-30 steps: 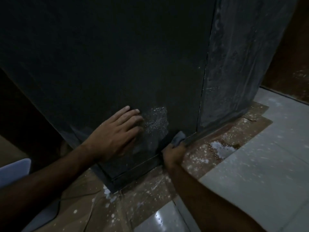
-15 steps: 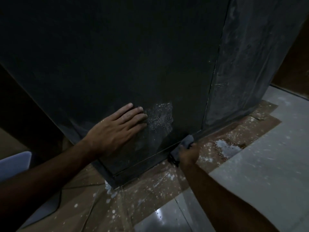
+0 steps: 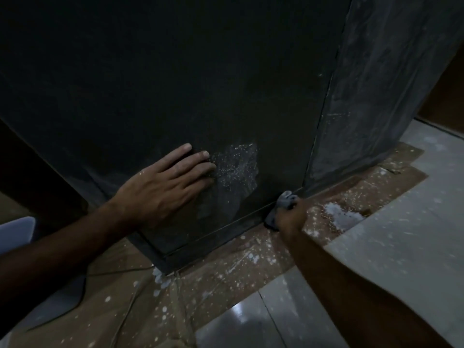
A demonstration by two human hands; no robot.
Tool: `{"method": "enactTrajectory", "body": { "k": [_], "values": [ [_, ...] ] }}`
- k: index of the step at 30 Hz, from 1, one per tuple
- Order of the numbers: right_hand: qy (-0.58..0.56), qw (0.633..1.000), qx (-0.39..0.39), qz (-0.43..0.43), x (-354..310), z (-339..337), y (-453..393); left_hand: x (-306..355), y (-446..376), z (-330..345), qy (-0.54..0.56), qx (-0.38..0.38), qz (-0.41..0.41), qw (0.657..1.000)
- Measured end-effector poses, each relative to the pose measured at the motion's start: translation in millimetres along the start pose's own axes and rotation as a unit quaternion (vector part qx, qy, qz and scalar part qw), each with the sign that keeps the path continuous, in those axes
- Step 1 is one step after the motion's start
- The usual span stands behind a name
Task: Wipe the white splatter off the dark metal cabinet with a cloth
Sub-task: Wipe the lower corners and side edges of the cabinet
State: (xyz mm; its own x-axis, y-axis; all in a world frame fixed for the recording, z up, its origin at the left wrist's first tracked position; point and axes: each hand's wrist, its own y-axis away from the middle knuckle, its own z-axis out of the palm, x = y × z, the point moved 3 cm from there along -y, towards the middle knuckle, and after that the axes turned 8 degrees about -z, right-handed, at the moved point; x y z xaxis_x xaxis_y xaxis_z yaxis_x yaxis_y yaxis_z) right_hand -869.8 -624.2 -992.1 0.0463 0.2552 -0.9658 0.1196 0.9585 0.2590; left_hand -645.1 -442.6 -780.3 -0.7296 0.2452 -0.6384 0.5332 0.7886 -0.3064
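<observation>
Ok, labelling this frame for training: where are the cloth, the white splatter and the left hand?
cloth (image 3: 283, 198): head view, upper bunched fold.
white splatter (image 3: 236, 167): head view, patch centre.
left hand (image 3: 160, 184): head view, back of hand.

Two bare forearms, no sleeves or jewellery visible, left hand (image 3: 163, 187) flecked with white specks, right hand (image 3: 291, 217)

Dim light. Brown floor covering (image 3: 226, 277) flecked with white paint lies on glossy pale floor tiles (image 3: 391, 249). A pale chair edge (image 3: 17, 231) shows at left.
</observation>
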Motion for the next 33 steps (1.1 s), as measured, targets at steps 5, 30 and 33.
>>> {"method": "enactTrajectory", "body": {
  "k": [5, 30, 33],
  "values": [
    [-0.051, 0.997, 0.054, -0.02, -11.6, -6.2, -2.3, -1.4, -0.1, 0.7, -0.005, -0.014, -0.003, 1.0],
    [0.033, 0.966, 0.113, -0.231, -76.4, 36.9, 77.0, -3.1, -2.8, -3.7, -0.016, -0.019, 0.0, 1.0],
    [0.054, 0.948, 0.057, -0.307, -71.4, 53.5, 113.3, -1.0, -5.1, -3.5, -0.01, -0.02, -0.013, 1.0]
  ]
}}
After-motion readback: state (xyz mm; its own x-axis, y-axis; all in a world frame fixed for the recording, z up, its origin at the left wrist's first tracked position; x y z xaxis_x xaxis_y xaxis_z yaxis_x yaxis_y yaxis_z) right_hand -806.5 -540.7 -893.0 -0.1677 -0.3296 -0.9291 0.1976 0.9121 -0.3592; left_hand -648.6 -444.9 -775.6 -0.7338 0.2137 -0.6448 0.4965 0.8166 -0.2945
